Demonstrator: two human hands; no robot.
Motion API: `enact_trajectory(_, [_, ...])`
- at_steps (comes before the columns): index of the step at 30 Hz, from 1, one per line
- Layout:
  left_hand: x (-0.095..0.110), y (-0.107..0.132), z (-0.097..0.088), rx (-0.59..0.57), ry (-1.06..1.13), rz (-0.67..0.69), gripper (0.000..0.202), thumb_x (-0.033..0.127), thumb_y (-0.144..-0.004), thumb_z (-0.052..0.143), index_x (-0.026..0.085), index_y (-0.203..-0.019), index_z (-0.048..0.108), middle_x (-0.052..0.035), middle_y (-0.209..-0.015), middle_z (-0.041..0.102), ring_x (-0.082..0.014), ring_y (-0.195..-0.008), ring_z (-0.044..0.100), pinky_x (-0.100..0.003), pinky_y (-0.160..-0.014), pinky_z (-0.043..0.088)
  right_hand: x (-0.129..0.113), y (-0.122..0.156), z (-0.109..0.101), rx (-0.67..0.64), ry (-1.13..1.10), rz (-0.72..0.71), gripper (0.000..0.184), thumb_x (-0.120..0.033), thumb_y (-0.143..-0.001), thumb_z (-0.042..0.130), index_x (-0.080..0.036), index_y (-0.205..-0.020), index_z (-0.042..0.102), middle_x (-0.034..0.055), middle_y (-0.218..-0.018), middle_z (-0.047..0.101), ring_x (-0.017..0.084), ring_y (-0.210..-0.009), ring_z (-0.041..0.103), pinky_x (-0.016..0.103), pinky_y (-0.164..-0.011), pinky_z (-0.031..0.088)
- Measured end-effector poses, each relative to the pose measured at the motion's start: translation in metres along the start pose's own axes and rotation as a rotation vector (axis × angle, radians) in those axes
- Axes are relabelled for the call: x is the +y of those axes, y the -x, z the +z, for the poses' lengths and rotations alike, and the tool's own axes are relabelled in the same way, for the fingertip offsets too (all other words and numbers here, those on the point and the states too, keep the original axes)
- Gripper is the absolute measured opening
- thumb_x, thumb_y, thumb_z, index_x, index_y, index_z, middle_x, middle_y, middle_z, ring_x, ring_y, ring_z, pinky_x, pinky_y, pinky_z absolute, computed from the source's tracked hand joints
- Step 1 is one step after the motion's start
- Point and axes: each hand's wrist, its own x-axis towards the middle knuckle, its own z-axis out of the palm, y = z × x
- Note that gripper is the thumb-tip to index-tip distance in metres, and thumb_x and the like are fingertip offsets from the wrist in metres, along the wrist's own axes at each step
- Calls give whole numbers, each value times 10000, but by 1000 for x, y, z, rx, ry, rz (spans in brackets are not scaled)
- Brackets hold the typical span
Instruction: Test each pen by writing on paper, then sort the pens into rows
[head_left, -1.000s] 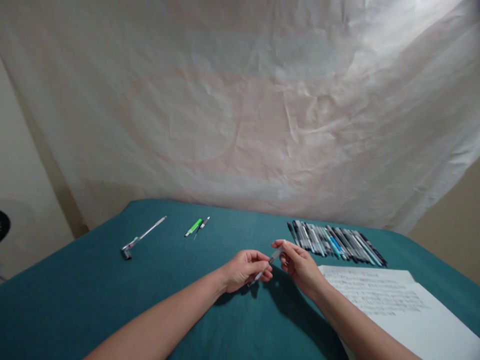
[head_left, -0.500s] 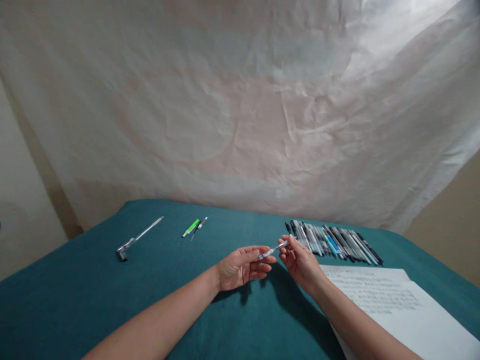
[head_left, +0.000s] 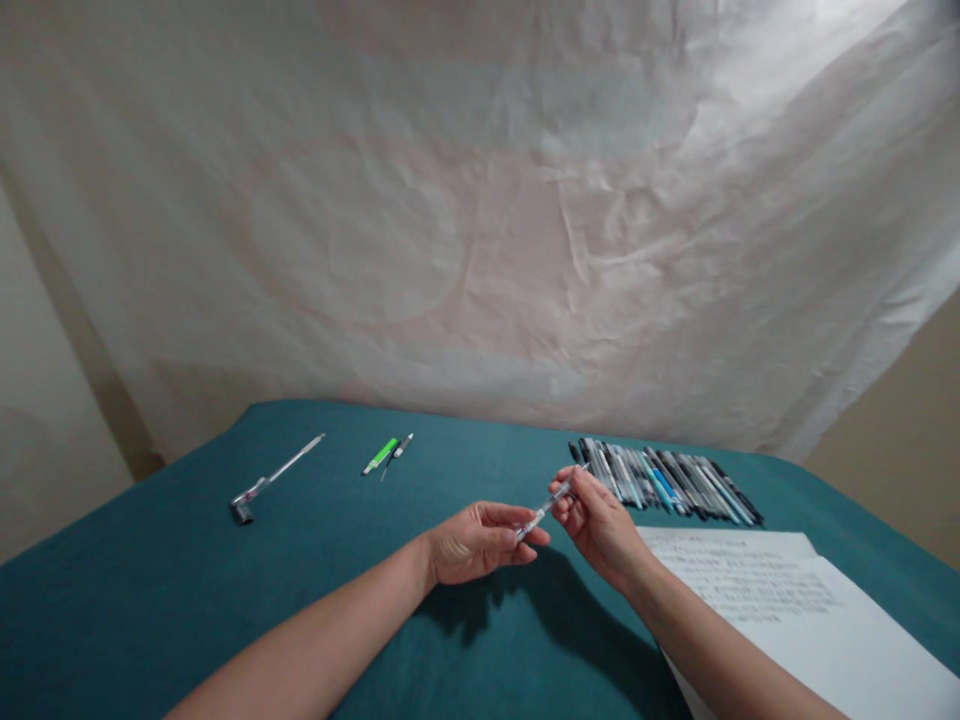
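Note:
A slim clear pen [head_left: 538,517] slants up to the right between my two hands, above the green cloth. My left hand [head_left: 480,543] pinches its lower end between thumb and fingers. Around its upper end the fingertips of my right hand [head_left: 596,515] are closed, hiding part of that end. Beyond my right hand lies a row of several pens [head_left: 667,482], mostly black, grey and clear, with a few blue ones. A sheet of paper [head_left: 757,590] with handwritten lines lies under my right forearm.
At the left, a long clear pen part [head_left: 281,470] lies beside a dark cap-like piece [head_left: 241,512]. Farther back are a bright green cutter-like tool [head_left: 381,456] and a small white-and-dark piece [head_left: 403,446]. A pale sheet hangs behind the table [head_left: 187,560].
The pen has tilted more steeply, its left end lower. My left hand has dropped slightly and its fingers have closed in more. My right hand stays near the upper end.

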Motion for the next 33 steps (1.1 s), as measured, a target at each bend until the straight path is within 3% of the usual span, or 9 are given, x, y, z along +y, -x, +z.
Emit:
enact_trajectory(7, [0,0,1,5,-15,13,259,119,-662,668,180,-912,654,-97,-939,656,-123,-744,619,-328,-857,358,0,1,0,-12,17,5,175,-335,-805,521,-170,-814,578,16,-740,598,55,-560,488,160,-536,411])
enact_trajectory(19, [2,1,1,-36,-15,-7,311,85,-659,649,175,-956,634,-104,-1007,632,-169,-860,605,-365,-889,348,-6,2,2,-4,75,-6,201,-368,-784,538,-176,-825,583,18,-740,591,68,-544,477,183,-521,400])
enact_trajectory(25, [2,0,3,-30,-7,-2,307,65,-653,645,174,-940,640,-102,-997,636,-170,-854,604,-363,-877,357,-5,1,3,8,195,-32,286,-407,-792,501,-177,-951,558,32,-791,582,84,-554,486,213,-520,413])
enact_trajectory(27, [2,-1,2,-9,-5,9,312,56,-647,647,176,-935,641,-98,-991,638,-162,-841,605,-354,-870,362,-3,1,1,63,314,-103,341,-418,-802,474,-198,-1060,501,33,-825,574,93,-555,493,220,-497,412])
enact_trajectory(30, [2,-1,1,34,-11,16,313,55,-643,651,180,-930,643,-94,-988,639,-143,-815,608,-324,-850,373,0,3,-3,181,571,-323,455,-392,-806,462,-274,-1228,341,18,-878,562,99,-537,492,233,-487,415])
enact_trajectory(33, [2,-1,2,62,-28,5,311,62,-647,652,178,-935,641,-95,-991,638,-127,-794,610,-287,-822,384,3,6,-7,114,872,-462,493,-335,-778,503,-299,-1246,353,23,-929,572,121,-595,513,267,-594,438])
